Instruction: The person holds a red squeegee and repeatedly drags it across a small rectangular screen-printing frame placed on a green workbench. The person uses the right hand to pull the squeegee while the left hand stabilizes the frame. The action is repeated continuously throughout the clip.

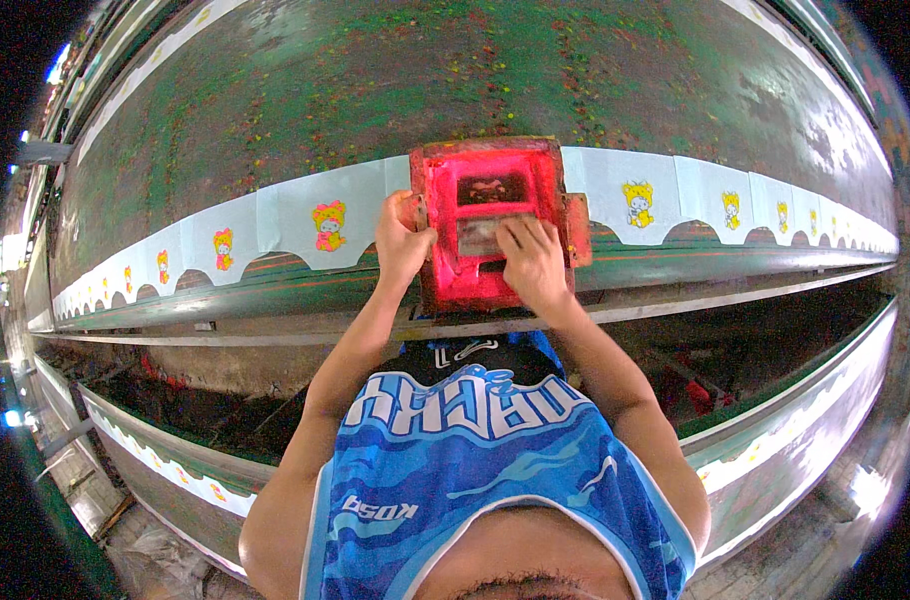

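Observation:
A screen-printing frame coated in bright pink-red ink lies over a row of pale cloth pieces with scalloped near edges. My left hand is closed around the frame's left side. Inside the frame, my right hand grips a squeegee, fingers bent over its top. A dark mesh window with a faint figure shows beyond the squeegee. Cloth left of the frame carries a cartoon figure in yellow and pink; the figures on the right show yellow without pink. The cloth under the frame is hidden.
A long green-and-dark table, speckled with paint, runs across in front of me. Its near rail passes just below the frame. Another table with printed cloth stands behind me. A small reddish block juts from the frame's right side.

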{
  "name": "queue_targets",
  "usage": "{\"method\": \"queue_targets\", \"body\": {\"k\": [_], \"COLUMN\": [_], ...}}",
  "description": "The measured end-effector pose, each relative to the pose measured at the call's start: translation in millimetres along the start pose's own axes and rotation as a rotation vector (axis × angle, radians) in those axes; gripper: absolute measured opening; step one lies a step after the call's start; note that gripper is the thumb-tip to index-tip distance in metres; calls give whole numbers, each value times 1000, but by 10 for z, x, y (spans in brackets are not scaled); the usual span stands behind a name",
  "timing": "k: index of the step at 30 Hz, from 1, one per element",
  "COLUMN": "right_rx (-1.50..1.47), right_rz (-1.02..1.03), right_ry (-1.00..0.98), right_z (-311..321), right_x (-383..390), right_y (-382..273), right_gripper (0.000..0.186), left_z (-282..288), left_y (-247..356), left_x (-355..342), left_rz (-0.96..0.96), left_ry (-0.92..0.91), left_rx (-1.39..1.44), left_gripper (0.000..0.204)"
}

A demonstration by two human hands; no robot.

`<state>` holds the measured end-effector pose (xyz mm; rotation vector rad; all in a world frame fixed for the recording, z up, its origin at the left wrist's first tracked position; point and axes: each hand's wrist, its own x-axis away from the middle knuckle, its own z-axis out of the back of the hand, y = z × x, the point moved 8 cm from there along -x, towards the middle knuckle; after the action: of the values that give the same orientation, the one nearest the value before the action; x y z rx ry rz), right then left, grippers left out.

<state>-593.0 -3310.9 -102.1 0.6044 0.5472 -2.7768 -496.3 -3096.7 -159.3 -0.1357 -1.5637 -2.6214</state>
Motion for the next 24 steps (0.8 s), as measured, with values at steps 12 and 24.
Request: {"method": "queue_targets", "body": {"k": [12,24], "right_rx": [4,-25], "right_rz": [-43,-75], "right_ry": [-12,-125], "right_z": [-167,133], "right_x": [-938,228], "right_y": [517,-161], "right_gripper": [23,31], "left_z": [-10,-26], "left_y": [49,3], "left_x": [0,15], "left_rz": [-98,37], "left_ry": [-20,-37], "left_rx": [-15,1], "left_gripper": [66,74]}}
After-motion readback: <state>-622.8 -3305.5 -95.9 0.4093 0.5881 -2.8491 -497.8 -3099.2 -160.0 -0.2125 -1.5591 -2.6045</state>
